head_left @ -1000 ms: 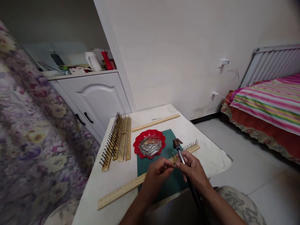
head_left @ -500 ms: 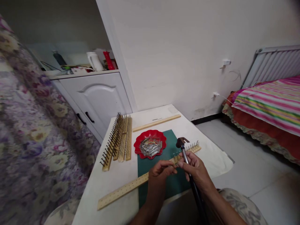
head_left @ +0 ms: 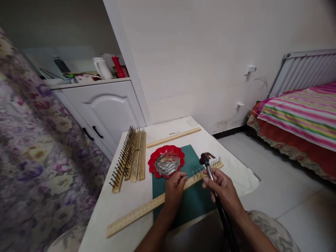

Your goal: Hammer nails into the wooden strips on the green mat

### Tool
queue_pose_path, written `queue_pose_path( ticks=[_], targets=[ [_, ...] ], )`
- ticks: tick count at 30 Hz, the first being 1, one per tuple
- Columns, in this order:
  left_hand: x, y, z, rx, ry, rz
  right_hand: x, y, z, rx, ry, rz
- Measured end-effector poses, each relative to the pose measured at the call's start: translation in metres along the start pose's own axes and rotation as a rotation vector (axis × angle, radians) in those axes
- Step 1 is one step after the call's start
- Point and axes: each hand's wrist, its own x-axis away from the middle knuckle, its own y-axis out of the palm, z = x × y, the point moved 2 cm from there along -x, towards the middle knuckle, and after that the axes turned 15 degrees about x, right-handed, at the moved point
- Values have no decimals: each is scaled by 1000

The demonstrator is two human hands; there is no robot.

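My right hand (head_left: pixel 220 187) is wrapped round the shaft of a claw hammer (head_left: pixel 207 159), its head up and its handle sloping down towards me. Below it a long wooden strip (head_left: pixel 136 215) with rows of small holes lies slantwise across a green mat (head_left: pixel 191 206). Several nails (head_left: pixel 198 174) stand upright in the strip's right part. My left hand (head_left: pixel 175 187) is over the strip, close to the near edge of a red scalloped bowl (head_left: pixel 168 149) full of loose nails (head_left: pixel 167 164). Its fingers are curled together; anything between them is too small to make out.
Several nail-studded strips (head_left: pixel 128 157) stand side by side on the left of the white table (head_left: pixel 105 210), points of contact with the bowl absent. Another wooden strip (head_left: pixel 173 137) lies at the back, with thin dark nails beside it. A wall and cabinet (head_left: pixel 105 115) rise behind.
My left hand has moved left and away from my right hand, towards the red bowl. My right hand still holds the hammer in nearly the same place.
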Motion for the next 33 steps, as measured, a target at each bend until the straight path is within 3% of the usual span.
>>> queue_pose_path(
  ticks=[18,27,33],
  targets=[
    [-5,12,-9,-192,72,-56,0,1,5,15,-8,-67],
    [-7,14,-12,-166,33,-54,5,12,7,53,19,-286],
    [-7,15,-12,-186,32,-67,4,19,11,63,10,-295]
  ],
)
